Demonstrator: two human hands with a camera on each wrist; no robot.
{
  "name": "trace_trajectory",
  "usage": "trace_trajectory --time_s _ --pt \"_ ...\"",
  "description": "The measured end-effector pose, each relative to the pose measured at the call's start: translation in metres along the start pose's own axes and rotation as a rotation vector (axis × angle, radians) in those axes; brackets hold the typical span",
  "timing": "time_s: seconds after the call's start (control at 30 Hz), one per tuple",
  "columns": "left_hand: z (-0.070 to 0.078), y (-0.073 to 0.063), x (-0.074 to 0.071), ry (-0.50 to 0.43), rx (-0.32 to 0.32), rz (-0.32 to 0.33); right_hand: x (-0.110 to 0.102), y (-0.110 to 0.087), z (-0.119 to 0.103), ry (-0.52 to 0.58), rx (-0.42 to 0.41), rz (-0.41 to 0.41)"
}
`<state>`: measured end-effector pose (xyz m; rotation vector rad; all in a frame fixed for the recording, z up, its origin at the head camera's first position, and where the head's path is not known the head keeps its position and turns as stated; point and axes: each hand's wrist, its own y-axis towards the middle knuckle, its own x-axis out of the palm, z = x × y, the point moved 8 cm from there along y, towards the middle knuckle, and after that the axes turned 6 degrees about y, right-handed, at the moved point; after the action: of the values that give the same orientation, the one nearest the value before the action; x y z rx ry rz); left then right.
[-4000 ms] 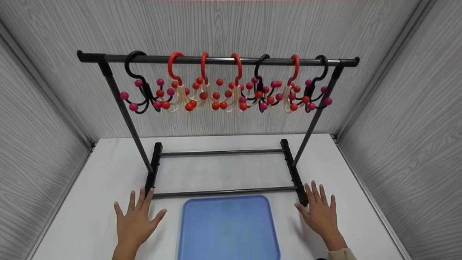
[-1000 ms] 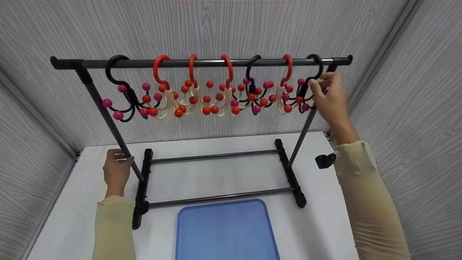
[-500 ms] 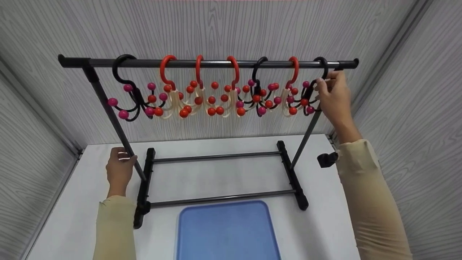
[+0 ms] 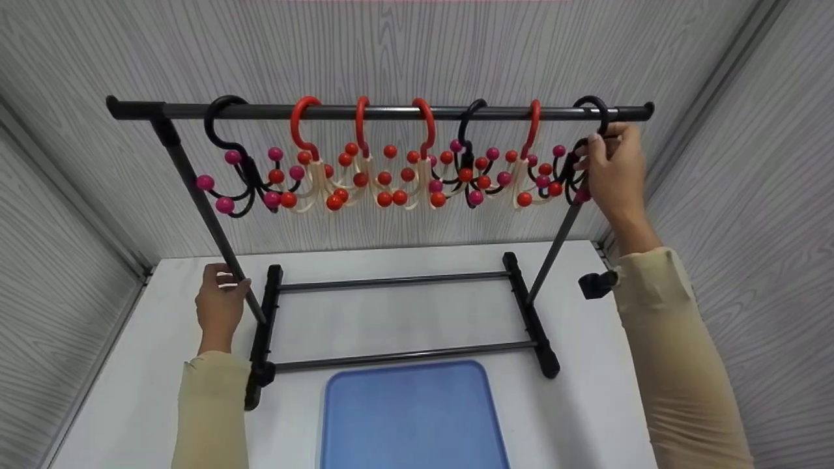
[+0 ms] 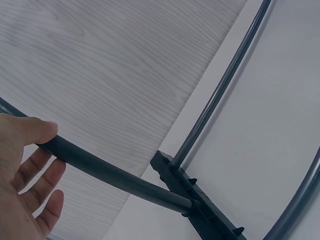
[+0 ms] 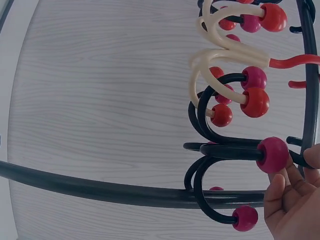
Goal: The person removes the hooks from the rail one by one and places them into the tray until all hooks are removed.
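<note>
A dark metal garment rack (image 4: 397, 113) stands on the white table with several multi-arm, ball-tipped hook hangers along its top bar. My left hand (image 4: 219, 303) holds the rack's left upright post (image 4: 212, 225); in the left wrist view thumb and fingers pinch this post (image 5: 110, 172). At the right end of the bar, my right hand (image 4: 616, 172) grips the rightmost black hanger (image 4: 589, 99) just below its hook, which is still over the bar. This black hanger (image 6: 230, 151), with pink balls, shows in the right wrist view beside a cream one (image 6: 235, 55).
A blue tray (image 4: 410, 417) lies on the table in front of the rack's base (image 4: 397, 357). Other hangers, cream with red hooks (image 4: 427, 120) and black (image 4: 225, 124), hang along the bar. Wood-grain panels (image 4: 391, 52) enclose the table at the back and sides.
Both hands, lying spread on the table at first, have risen to the rack: left to its post, right to the rightmost hanger. That hanger's body has lately swung rightward and turned, its hook slightly right.
</note>
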<state>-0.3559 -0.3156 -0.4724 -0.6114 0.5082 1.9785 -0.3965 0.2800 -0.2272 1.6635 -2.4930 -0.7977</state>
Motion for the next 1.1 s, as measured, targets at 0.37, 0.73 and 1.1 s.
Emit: trace_trajectory --time_s 0.37,0.73,1.1 --pt "-0.001 0.0 0.0 -0.004 0.003 -0.012 -0.013 0.0 -0.013 -0.004 -0.041 0.02" --pt "-0.004 0.001 0.002 -0.009 -0.011 -0.024 -0.015 0.0 -0.019 -0.016 -0.044 -0.005" --pt "-0.001 0.001 -0.001 -0.004 0.002 -0.014 -0.016 -0.005 -0.031 0.023 -0.082 -0.02"
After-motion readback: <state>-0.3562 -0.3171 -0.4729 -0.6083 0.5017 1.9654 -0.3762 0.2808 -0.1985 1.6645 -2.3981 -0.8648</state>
